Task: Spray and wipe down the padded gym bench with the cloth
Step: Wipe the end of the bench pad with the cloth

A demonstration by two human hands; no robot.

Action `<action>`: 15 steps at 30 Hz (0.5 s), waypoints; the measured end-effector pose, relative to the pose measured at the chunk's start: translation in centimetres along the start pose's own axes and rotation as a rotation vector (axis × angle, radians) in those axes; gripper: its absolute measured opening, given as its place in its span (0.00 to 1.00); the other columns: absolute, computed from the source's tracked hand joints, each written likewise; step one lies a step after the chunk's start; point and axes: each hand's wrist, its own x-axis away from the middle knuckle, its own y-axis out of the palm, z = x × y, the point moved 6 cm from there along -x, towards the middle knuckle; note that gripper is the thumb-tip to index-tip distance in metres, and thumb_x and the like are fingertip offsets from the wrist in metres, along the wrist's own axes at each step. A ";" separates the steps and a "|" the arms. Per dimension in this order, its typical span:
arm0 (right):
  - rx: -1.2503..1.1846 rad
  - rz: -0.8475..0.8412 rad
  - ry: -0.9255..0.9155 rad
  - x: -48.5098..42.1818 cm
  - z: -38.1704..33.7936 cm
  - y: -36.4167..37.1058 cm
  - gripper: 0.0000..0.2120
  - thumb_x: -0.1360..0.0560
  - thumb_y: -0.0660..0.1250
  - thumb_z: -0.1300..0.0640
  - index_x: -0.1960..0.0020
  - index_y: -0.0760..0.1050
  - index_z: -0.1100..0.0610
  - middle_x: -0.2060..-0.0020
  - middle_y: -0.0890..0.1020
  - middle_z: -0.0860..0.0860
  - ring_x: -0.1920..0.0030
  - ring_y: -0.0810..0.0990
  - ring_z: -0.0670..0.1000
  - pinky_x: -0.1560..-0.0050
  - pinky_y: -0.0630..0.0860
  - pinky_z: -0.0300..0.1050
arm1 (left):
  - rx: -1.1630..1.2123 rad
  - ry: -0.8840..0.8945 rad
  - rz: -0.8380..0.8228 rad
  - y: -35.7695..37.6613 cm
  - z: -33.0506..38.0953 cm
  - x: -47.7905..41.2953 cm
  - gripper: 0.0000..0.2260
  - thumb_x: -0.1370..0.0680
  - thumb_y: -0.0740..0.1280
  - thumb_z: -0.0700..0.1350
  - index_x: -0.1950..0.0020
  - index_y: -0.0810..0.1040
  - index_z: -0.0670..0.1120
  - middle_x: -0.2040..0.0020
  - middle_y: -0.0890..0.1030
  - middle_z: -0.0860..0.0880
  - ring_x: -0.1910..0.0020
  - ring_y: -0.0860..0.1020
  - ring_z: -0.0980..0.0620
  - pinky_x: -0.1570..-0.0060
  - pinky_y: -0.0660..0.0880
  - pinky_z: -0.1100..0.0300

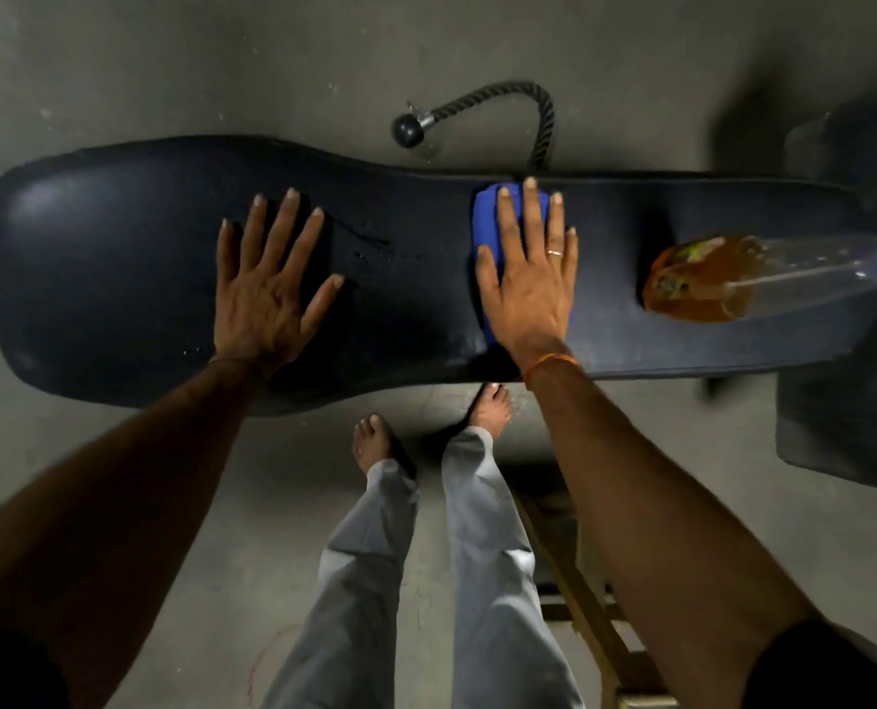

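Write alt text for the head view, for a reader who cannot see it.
Seen from above, a person's right hand presses a blue cloth flat on a dark padded bench, with the left hand resting flat beside it. A bottle of amber liquid lies on the bench past the right hand, and a rope handle lies on the floor beyond.

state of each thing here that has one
bench: a few droplets on its pad
cloth: flat on the bench under the right hand
spray bottle: on the bench, part full of amber liquid
left hand: flat on the bench
right hand: flat, pressing the cloth
rope: curved on the floor
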 end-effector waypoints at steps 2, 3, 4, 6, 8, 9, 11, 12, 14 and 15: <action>0.025 -0.042 0.038 1.7 -1.2 1.2 0.31 0.15 0.50 0.42 0.15 0.50 0.51 0.15 0.51 0.55 0.16 0.49 0.61 0.18 0.53 0.64 | 0.014 0.002 0.007 -0.1 -0.1 0.0 0.33 0.17 0.47 0.66 0.15 0.47 0.54 0.15 0.44 0.50 0.16 0.44 0.44 0.20 0.45 0.37; 0.030 -0.058 0.024 3.3 -2.5 1.5 0.32 0.15 0.50 0.42 0.15 0.48 0.52 0.15 0.50 0.56 0.16 0.47 0.62 0.18 0.52 0.64 | 0.017 0.000 0.011 -0.1 -0.1 0.0 0.33 0.17 0.47 0.66 0.15 0.47 0.54 0.15 0.44 0.50 0.16 0.44 0.44 0.20 0.46 0.37; 0.039 -0.084 -0.005 5.2 -3.9 1.9 0.33 0.15 0.50 0.42 0.15 0.47 0.53 0.15 0.49 0.57 0.16 0.46 0.62 0.18 0.51 0.64 | 0.022 -0.004 0.010 -0.2 -0.1 -0.1 0.33 0.17 0.47 0.66 0.15 0.48 0.54 0.15 0.45 0.50 0.16 0.44 0.44 0.20 0.46 0.37; 0.083 -0.131 -0.060 8.7 -6.2 2.6 0.33 0.14 0.50 0.42 0.15 0.47 0.54 0.15 0.48 0.58 0.16 0.45 0.62 0.18 0.51 0.65 | 0.031 -0.006 0.010 -0.3 -0.1 -0.1 0.33 0.17 0.47 0.66 0.15 0.49 0.54 0.15 0.46 0.50 0.16 0.45 0.44 0.20 0.46 0.38; 0.124 -0.142 -0.087 9.2 -7.1 3.0 0.32 0.14 0.49 0.43 0.15 0.46 0.55 0.15 0.48 0.58 0.16 0.45 0.62 0.18 0.50 0.64 | 0.021 -0.014 0.020 -0.3 -0.2 -0.1 0.33 0.17 0.47 0.66 0.15 0.49 0.54 0.15 0.46 0.50 0.16 0.45 0.45 0.20 0.46 0.38; 0.130 -0.145 -0.098 7.9 -7.2 3.0 0.31 0.13 0.48 0.43 0.15 0.46 0.55 0.15 0.48 0.58 0.16 0.46 0.61 0.17 0.50 0.63 | 0.019 -0.015 0.021 -0.1 -0.3 -0.1 0.33 0.17 0.48 0.66 0.15 0.50 0.54 0.15 0.46 0.50 0.16 0.45 0.45 0.20 0.46 0.38; 0.129 -0.111 -0.124 3.9 -7.7 2.6 0.30 0.13 0.47 0.45 0.15 0.47 0.55 0.15 0.49 0.58 0.16 0.46 0.60 0.17 0.49 0.62 | 0.026 -0.011 0.023 0.2 -0.4 -0.2 0.33 0.17 0.48 0.65 0.15 0.49 0.54 0.15 0.46 0.50 0.16 0.45 0.45 0.20 0.46 0.38; 0.118 -0.082 -0.116 1.6 -7.9 2.4 0.30 0.13 0.47 0.45 0.15 0.47 0.55 0.15 0.49 0.58 0.16 0.47 0.60 0.17 0.49 0.61 | 0.022 -0.011 0.028 0.3 -0.4 -0.2 0.33 0.17 0.49 0.65 0.15 0.48 0.54 0.15 0.45 0.50 0.16 0.44 0.45 0.20 0.46 0.38; 0.098 -0.036 -0.069 -2.3 -8.6 2.1 0.30 0.13 0.46 0.46 0.15 0.49 0.56 0.15 0.51 0.57 0.16 0.48 0.60 0.17 0.50 0.61 | 0.010 -0.012 0.036 0.5 -0.5 -0.2 0.32 0.17 0.49 0.65 0.15 0.47 0.54 0.15 0.45 0.50 0.16 0.44 0.45 0.20 0.46 0.38; 0.086 -0.023 -0.039 -3.2 -8.9 2.0 0.30 0.13 0.46 0.46 0.15 0.49 0.57 0.15 0.51 0.57 0.15 0.48 0.59 0.18 0.50 0.61 | 0.008 -0.014 0.039 0.5 -0.6 -0.2 0.32 0.17 0.49 0.65 0.15 0.47 0.54 0.15 0.45 0.50 0.16 0.44 0.45 0.20 0.46 0.38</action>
